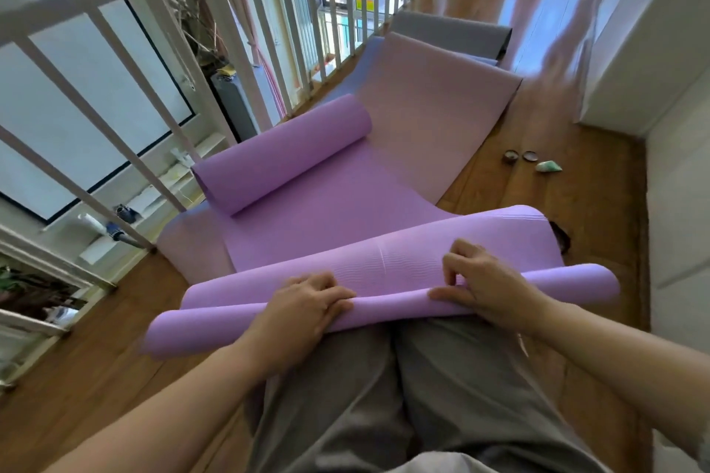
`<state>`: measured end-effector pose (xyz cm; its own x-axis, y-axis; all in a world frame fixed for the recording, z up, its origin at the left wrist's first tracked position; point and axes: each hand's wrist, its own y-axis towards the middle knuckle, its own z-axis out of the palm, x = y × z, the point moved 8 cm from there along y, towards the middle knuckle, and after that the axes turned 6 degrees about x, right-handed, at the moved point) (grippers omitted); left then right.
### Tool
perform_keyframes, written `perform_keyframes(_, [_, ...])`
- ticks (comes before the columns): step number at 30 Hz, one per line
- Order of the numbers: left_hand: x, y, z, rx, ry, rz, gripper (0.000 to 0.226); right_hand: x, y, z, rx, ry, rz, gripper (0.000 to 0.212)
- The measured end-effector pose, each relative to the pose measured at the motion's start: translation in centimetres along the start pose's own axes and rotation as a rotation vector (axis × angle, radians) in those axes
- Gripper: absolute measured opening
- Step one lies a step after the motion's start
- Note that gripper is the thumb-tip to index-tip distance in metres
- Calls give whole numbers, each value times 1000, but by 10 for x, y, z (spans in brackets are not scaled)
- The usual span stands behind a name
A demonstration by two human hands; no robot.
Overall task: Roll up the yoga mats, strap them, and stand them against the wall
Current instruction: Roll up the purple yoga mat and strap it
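Observation:
A purple yoga mat (330,203) lies on the wooden floor, its far end curled into a loose roll (284,154). Its near end is folded over into a curl across my knees. My left hand (307,307) grips that curl from above, fingers wrapped over the fold. My right hand (484,280) pinches the same curl further right, thumb under the edge. Beneath the purple mat lies a pink mat (434,107), and past it a grey mat (453,33) spreads toward the window.
A white railing (161,100) runs along the left side, close to the mats. A white wall (676,127) stands on the right. Two small bowls (520,156) and a green object (548,166) sit on the floor (599,203) right of the mats.

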<state>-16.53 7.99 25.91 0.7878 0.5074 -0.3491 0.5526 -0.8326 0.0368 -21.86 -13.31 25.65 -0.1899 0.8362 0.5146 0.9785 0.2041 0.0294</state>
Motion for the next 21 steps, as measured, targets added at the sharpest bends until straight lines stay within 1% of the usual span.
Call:
perform_keyframes(3, [3,5,-3,-63,-92,41,50,-6,11,2,80,-10,52,47])
perform_keyframes(6, [-1,14,-15,-140,-115,82,26,-18,25,6,168,-17,141,46])
perform_keyframes(8, [-6,16,-21,-187,-58,160,16,-24,30,8,167,32,178,43])
perform_keyframes(10, [-13,12,-22,-215,47,252,18,-28,33,8,125,96,198,39])
perform_keyframes(11, [-14,9,-22,-230,106,266,23,-28,34,7,112,110,205,40])
perform_keyframes(12, [-14,6,-21,-238,170,260,29,-28,36,7,111,110,213,42])
perform_keyframes(14, [-12,2,-17,-199,297,205,41,-30,38,7,114,86,234,47])
perform_keyframes(16, [-12,-1,-13,-154,367,146,44,-26,39,2,51,13,216,50])
perform_keyframes(19, [-14,-4,-15,-149,346,62,42,1,26,-10,-228,-176,-6,44])
perform_keyframes(20, [-14,-5,-16,-150,329,44,42,10,17,-12,-285,-217,-72,43])
perform_keyframes(21, [-14,-5,-17,-146,313,32,42,14,9,-11,-303,-244,-109,44])
